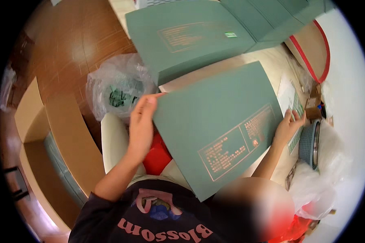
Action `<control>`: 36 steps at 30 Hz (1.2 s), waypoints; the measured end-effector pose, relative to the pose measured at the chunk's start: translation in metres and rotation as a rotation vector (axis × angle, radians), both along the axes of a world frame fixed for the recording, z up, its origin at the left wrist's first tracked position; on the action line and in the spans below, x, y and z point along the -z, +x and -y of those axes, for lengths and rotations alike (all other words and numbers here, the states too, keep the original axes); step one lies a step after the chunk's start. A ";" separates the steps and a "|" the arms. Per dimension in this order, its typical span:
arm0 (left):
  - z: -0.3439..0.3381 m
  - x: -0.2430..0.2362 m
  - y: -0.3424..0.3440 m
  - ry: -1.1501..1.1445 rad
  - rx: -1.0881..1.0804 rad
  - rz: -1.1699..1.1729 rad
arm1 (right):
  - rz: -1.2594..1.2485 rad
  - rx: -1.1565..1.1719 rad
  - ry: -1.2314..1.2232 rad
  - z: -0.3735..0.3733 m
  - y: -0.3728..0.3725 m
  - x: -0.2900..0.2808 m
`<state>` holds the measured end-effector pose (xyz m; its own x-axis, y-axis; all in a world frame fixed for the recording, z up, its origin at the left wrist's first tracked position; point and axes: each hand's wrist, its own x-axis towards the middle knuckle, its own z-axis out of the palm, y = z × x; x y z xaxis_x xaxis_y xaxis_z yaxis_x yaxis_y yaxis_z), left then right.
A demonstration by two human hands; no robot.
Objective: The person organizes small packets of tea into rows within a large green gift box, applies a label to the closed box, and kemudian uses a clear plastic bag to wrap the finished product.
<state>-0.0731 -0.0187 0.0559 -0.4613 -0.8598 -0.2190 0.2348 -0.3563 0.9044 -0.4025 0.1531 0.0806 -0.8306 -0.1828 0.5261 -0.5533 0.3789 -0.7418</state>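
A flat green cardboard box [215, 117] with copper-coloured print lies tilted in front of me, its near corner close to my shirt. My left hand [142, 129] grips its left edge. Past its right edge, my right hand [288, 127] reaches with fingers apart over a sheet of green labels [295, 106]. The fingertips meet the sheet; whether they pinch a label I cannot make out. Behind stands another green box [190, 48], similarly printed, with a small bright label [230, 35] on it and more green panels joined to its right.
An open brown carton [71, 133] with a green piece inside stands on the wooden floor at left. A clear plastic bag [117, 85] with green scraps hangs by the table. At right are a grey-blue round container [308, 143], a small brown box [313, 103] and crumpled clear plastic [318, 178].
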 end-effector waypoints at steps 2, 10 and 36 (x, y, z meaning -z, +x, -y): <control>0.013 0.004 0.005 -0.002 -0.012 0.062 | -0.012 -0.078 -0.071 -0.003 -0.003 0.002; 0.009 0.017 0.026 -0.446 -0.343 0.179 | 0.243 -0.434 -0.172 -0.042 0.008 -0.025; -0.081 -0.057 -0.140 -1.551 0.927 0.635 | 0.205 -0.522 0.199 -0.050 0.040 -0.018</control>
